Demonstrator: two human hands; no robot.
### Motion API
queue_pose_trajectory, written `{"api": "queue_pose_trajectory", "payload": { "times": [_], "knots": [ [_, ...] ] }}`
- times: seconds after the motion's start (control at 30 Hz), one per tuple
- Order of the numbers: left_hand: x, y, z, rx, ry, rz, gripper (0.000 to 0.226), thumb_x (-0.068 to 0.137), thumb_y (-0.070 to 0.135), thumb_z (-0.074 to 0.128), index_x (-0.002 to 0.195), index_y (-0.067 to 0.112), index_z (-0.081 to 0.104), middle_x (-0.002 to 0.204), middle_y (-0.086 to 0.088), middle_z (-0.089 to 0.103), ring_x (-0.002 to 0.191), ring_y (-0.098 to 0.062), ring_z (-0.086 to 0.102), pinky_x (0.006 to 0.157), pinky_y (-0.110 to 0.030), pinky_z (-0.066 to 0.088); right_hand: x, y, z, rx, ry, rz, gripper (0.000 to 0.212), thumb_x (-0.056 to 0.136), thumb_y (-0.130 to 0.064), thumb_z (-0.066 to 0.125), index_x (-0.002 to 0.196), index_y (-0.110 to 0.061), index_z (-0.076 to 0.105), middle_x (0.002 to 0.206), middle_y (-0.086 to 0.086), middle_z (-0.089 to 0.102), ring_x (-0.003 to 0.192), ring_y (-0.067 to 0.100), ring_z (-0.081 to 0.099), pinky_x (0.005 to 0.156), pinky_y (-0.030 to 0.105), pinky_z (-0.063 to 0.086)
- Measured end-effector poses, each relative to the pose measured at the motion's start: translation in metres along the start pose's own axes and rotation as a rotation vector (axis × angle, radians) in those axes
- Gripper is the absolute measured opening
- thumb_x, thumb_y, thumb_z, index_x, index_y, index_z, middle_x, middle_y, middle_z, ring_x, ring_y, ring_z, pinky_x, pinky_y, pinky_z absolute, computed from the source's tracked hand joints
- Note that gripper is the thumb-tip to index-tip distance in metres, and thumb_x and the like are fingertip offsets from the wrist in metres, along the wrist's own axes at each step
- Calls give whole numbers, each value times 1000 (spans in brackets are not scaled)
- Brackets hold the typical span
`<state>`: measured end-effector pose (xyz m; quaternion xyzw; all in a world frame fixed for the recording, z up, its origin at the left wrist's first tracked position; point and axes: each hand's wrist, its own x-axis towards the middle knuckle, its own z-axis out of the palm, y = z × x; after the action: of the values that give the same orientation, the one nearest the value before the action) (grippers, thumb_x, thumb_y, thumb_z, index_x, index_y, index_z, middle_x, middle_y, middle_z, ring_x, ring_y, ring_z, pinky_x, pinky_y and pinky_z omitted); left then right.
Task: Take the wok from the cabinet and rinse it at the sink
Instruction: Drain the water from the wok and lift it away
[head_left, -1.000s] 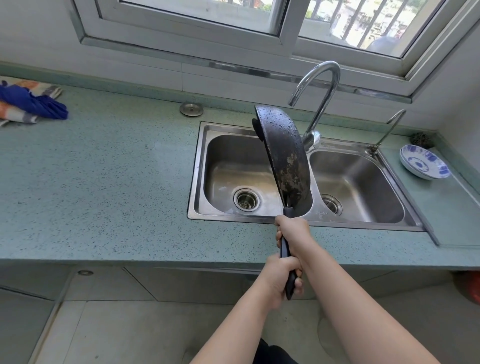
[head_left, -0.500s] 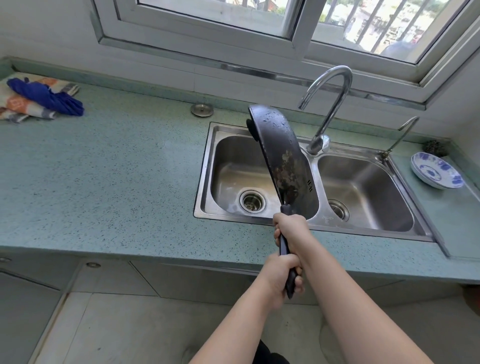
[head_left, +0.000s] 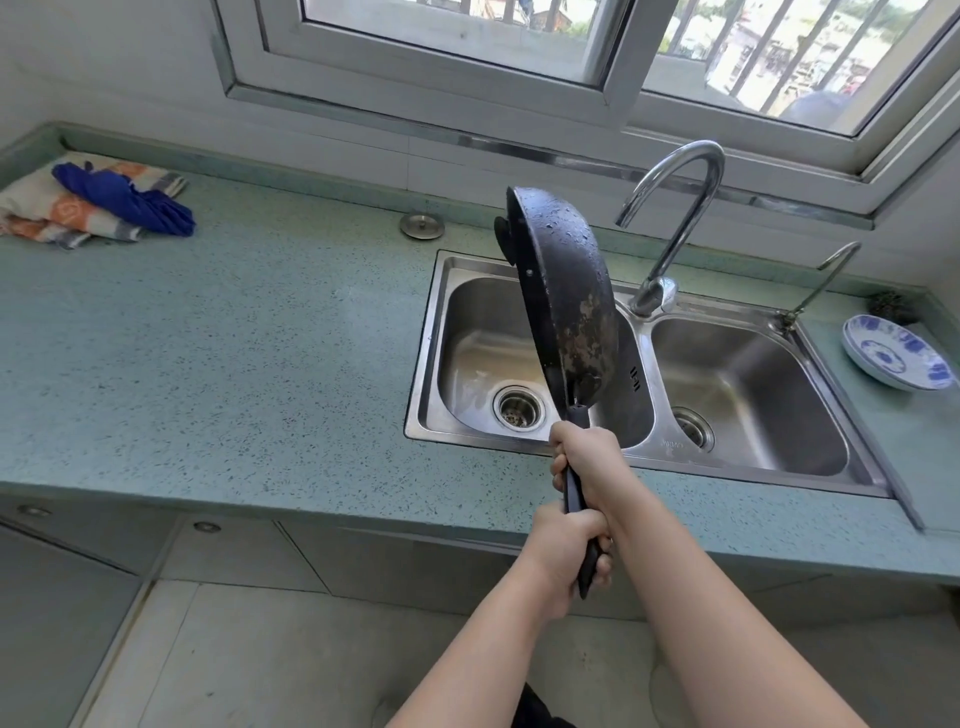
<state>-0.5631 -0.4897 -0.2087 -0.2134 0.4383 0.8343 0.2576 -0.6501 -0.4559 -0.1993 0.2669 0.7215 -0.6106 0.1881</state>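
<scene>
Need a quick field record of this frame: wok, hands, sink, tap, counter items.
wok: held on edge above the left basin, wet drops on its dark underside
right hand: gripping the handle near the pan
left hand: gripping the handle's end
sink: double basin, nothing in either basin
tap: no water running
counter: folded towel with blue cloth, sink plug, blue-patterned dish

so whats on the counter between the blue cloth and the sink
In the head view, only a round metal sink stopper lies there, near the back wall. The rest of the countertop between the blue cloth and the sink is bare.
</scene>
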Motion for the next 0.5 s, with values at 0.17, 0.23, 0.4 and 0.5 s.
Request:
{"api": "queue_pose_trajectory", "payload": {
  "times": [0.17,0.23,0.4,0.5],
  "knots": [
    [-6,15,-15,150,98,74,20,73,-3,47,58,10,42,37,1,42,23,-9,34,33,-10,26,-6,-5,15,222,-118,45,29,82,1,42,57,-14,37,31,-8,33,23,3,30,31,11,27],
    [-10,22,-23,202,132,106,25,75,-5,46,56,10,42,40,-1,42,24,-11,34,32,-9,26,-9,-7,23,285,-175,83,32,84,0,40,57,-16,33,31,-9,31,23,3,28,31,10,26],
    [-20,29,-40,302,224,152,27,73,-6,46,53,12,43,35,2,41,23,-13,35,34,-11,25,-15,-7,45,389,-301,152,36,86,-4,36,55,-19,28,30,-11,28,22,1,27,30,8,24],
    [-28,32,-49,329,265,145,25,73,-4,47,54,12,44,41,-1,42,25,-13,37,35,-13,26,-17,-4,56,387,-337,170,36,87,-4,36,54,-18,29,29,-11,28,22,1,27,30,8,24]
  ]
}}
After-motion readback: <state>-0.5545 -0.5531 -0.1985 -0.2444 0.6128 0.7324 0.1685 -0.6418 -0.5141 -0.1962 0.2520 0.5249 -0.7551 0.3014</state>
